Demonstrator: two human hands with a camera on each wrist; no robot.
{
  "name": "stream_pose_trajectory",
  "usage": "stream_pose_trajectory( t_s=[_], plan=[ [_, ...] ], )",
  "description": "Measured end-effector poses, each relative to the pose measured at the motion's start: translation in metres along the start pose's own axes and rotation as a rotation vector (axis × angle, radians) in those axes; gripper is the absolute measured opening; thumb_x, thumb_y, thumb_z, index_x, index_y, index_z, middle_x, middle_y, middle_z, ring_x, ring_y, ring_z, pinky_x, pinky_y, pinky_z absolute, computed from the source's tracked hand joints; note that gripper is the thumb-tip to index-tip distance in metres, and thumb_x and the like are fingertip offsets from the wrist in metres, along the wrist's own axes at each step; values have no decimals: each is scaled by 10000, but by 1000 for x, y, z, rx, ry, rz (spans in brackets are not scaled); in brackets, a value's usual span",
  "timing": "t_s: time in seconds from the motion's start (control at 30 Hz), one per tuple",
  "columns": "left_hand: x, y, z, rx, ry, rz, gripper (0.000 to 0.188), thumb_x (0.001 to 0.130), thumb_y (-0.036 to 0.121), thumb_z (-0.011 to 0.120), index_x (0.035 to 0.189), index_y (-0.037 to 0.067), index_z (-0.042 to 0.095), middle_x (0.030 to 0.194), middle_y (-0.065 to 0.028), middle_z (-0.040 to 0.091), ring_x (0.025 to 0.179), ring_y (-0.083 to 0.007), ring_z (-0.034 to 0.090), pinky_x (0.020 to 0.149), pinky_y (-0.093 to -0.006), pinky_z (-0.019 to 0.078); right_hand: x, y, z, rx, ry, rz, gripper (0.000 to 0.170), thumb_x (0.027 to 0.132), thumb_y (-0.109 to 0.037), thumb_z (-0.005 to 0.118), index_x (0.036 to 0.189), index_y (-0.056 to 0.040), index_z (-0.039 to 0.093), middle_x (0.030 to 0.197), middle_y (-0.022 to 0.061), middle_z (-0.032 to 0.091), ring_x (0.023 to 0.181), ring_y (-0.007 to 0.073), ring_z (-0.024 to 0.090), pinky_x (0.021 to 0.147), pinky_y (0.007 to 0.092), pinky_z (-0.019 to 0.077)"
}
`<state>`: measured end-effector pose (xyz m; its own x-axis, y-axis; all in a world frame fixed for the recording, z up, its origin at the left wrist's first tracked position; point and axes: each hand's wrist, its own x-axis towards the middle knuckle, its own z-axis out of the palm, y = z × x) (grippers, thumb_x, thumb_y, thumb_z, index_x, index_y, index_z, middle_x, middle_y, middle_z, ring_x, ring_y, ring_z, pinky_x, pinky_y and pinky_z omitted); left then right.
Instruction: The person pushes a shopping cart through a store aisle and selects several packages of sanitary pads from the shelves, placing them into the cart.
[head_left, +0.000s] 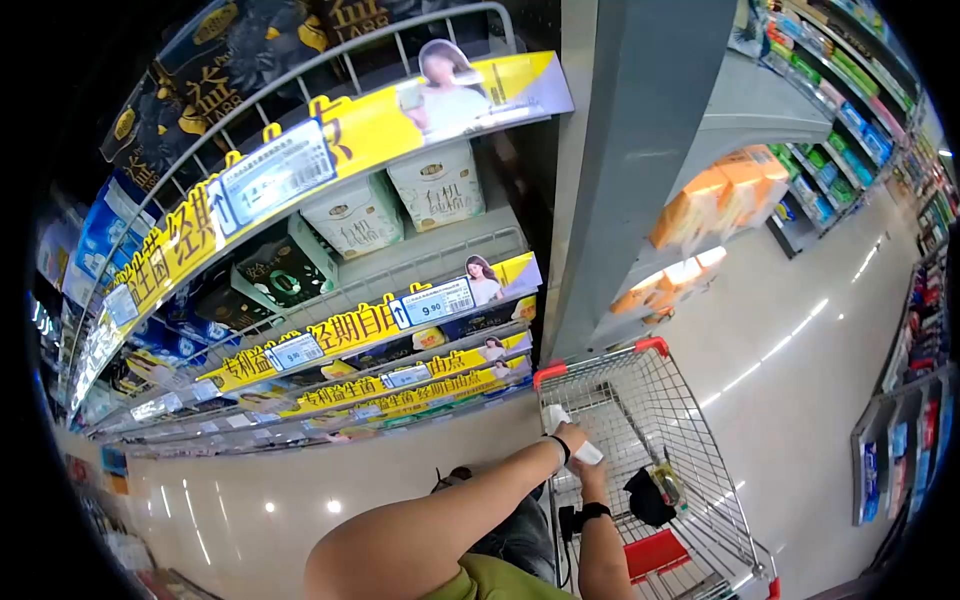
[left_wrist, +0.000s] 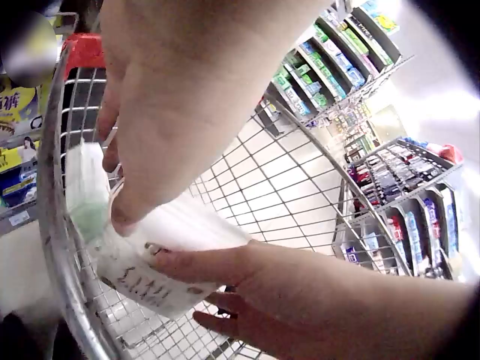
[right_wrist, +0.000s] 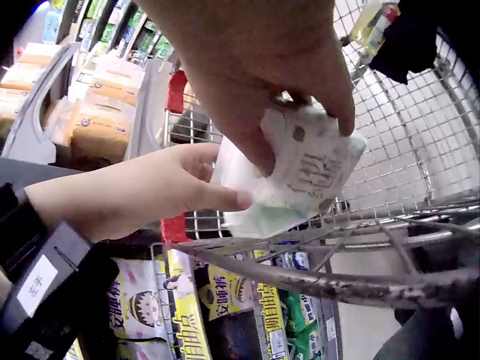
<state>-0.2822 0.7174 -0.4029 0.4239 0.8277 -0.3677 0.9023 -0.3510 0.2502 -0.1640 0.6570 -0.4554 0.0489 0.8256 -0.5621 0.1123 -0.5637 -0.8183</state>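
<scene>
Over the wire shopping cart [head_left: 700, 410], both hands hold a white pack of sanitary pads [right_wrist: 307, 161] with dark print and pale green edges. My left hand [head_left: 572, 436], a black band at its wrist, grips one end; its thumb lies along the pack in the right wrist view. From the other side my right hand [head_left: 592, 481] grips it, thumb on one face and fingers underneath in the left wrist view. Similar white packs [head_left: 437, 185] stand on the shelf at the left. Inside the cart lie a black cloth-like item [head_left: 650, 497] and a small yellowish package [head_left: 667, 480].
Shelves with yellow price strips [head_left: 370, 335] rise close on the left, next to a grey pillar [head_left: 640, 170]. Orange packs [head_left: 720, 195] fill a shelf beyond it. An aisle floor [head_left: 790, 340] runs along the right, with display racks [head_left: 900, 440] at its far side.
</scene>
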Motion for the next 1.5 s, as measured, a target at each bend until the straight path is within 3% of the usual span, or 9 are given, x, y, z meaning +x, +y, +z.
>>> stream_pose_trajectory(
  t_s=[0.17, 0.47, 0.7, 0.83, 0.9, 1.1, 1.17, 1.27, 1.5],
  plan=[
    [-25, -4, -21, -121, -205, -134, 171, 725, 153, 493, 831, 104, 618, 866, -76, 602, 831, -235, 579, 644, -404, 457, 8, 36, 11, -132, -65, 289, 629, 591, -81, 674, 1120, 12, 345, 925, 142, 518, 677, 201, 518, 512, 293, 421],
    [-67, -32, -105, -710, 155, 233, 324, 739, 196, 548, 1030, 66, 493, 993, -130, 506, 907, -294, 496, 760, -372, 405, 21, 25, -20, -323, 246, 25, 549, 716, -119, 585, 1194, -14, 336, 1171, 201, 388, 1090, 299, 377, 883, 357, 323],
    [-227, -77, -328, -269, 876, 113, 270, 748, 138, 556, 1010, 82, 528, 996, -105, 525, 943, -255, 496, 801, -340, 400, -58, -245, 47, 86, -197, -702, 162, 815, -58, 475, 963, 0, 510, 907, 76, 537, 809, 139, 525, 726, 237, 418],
    [-274, -121, -398, -27, 1248, -106, 284, 743, 215, 551, 988, 72, 530, 969, -124, 537, 909, -296, 502, 770, -350, 406, -136, -371, 100, -152, -372, -1139, 150, 777, 2, 498, 926, 13, 515, 906, 84, 536, 849, 132, 517, 710, 238, 418],
    [-287, -136, -422, 86, 1066, -392, 339, 734, 246, 564, 1019, 68, 519, 990, -123, 538, 926, -292, 499, 790, -355, 394, -173, -429, 123, -280, -392, -1416, 237, 736, 2, 534, 972, 3, 505, 958, 132, 509, 890, 207, 514, 752, 262, 409],
    [-282, -219, -422, 415, 939, -260, 443, 694, 335, 599, 1064, 110, 506, 1059, -113, 519, 950, -283, 491, 821, -373, 366, -141, -520, 198, -803, -153, -1756, 542, 605, -222, 681, 1061, -25, 465, 1084, 168, 462, 1030, 320, 414, 867, 387, 331],
    [-286, -215, -421, 346, 944, -247, 435, 694, 329, 598, 1058, 108, 508, 1051, -113, 521, 946, -283, 492, 818, -372, 367, -104, -548, 215, -1058, -397, -1507, 657, 563, -354, 702, 1108, -85, 450, 1129, 140, 449, 1054, 306, 393, 901, 366, 300],
    [-284, -212, -419, 312, 943, -222, 424, 694, 319, 596, 1049, 105, 511, 1040, -113, 525, 941, -283, 494, 814, -371, 369, -112, -563, 224, -1549, -132, -1577, 788, 501, -567, 653, 1145, -169, 433, 1134, 98, 451, 1050, 280, 392, 900, 381, 297],
    [-285, -209, -418, 266, 932, -192, 397, 694, 297, 592, 1029, 98, 519, 1012, -113, 534, 929, -283, 498, 804, -368, 373, -118, -564, 219, -1580, -44, -1569, 689, 544, -506, 639, 1113, -159, 465, 1139, 104, 453, 1063, 283, 391, 892, 393, 307]
  ],
)
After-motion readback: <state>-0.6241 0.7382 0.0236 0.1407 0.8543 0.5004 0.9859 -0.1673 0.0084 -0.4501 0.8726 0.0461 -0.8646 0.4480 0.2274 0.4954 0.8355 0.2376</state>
